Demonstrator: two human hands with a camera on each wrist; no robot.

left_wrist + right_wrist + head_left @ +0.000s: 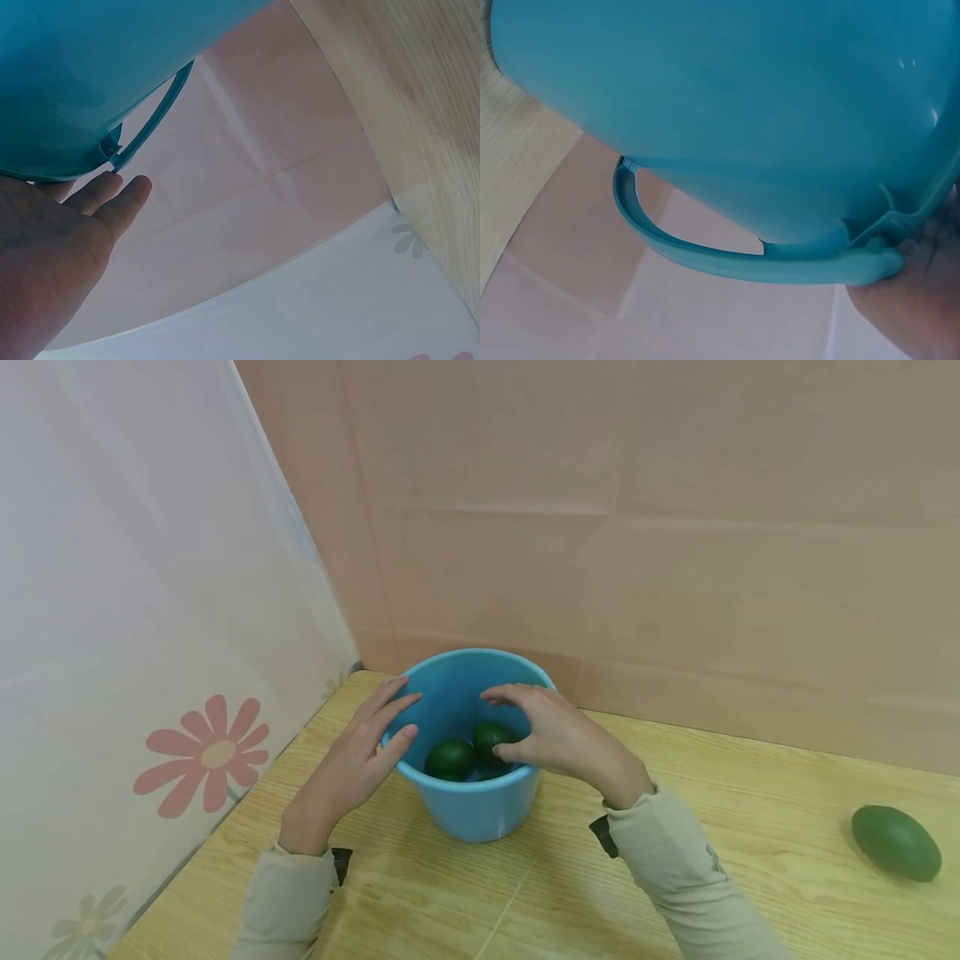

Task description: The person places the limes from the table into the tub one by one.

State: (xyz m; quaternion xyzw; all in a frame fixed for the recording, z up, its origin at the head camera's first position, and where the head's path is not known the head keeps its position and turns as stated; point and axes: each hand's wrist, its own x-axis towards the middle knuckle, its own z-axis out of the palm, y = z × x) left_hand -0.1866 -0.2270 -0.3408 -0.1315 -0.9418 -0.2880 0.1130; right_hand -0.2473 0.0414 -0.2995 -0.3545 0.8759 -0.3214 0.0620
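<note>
A blue plastic bucket [476,810] stands upright on the wooden table, with dark green rounded fruits [450,760] inside that look like avocados. At its left rim is my left hand [356,760], fingers spread and fairly straight. In the left wrist view the fingertips [135,191] are close to the rim beside the handle's end. My right hand [562,735] reaches over the right rim, fingers bent and thumb apart, with no fruit between them. The right wrist view shows the bucket's handle [705,255] hanging down its far side; the hand there is mostly hidden.
A single green oval fruit [896,843] lies on the table [750,785] far to the right. Behind the table hangs a pinkish-brown sheet [712,568]; a white sheet with flower prints [217,756] runs along the left edge.
</note>
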